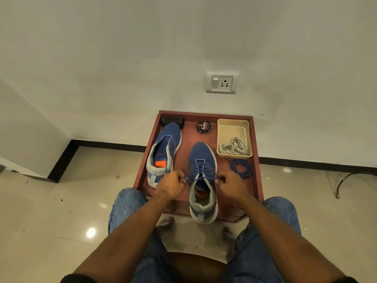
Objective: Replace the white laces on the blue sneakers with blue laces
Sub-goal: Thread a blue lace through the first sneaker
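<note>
Halfway done. Left hand (171,183) and right hand (231,183) fingers pinching blue lace (201,170) ends, near sneaker (202,180) between them. Beyond left fingers, other sneaker (163,152) unlaced; spare blue lace (241,168) past right fingers.

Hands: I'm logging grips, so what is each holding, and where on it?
Left hand and right hand each pinch one free end of the blue lace threaded through the near sneaker.
</note>
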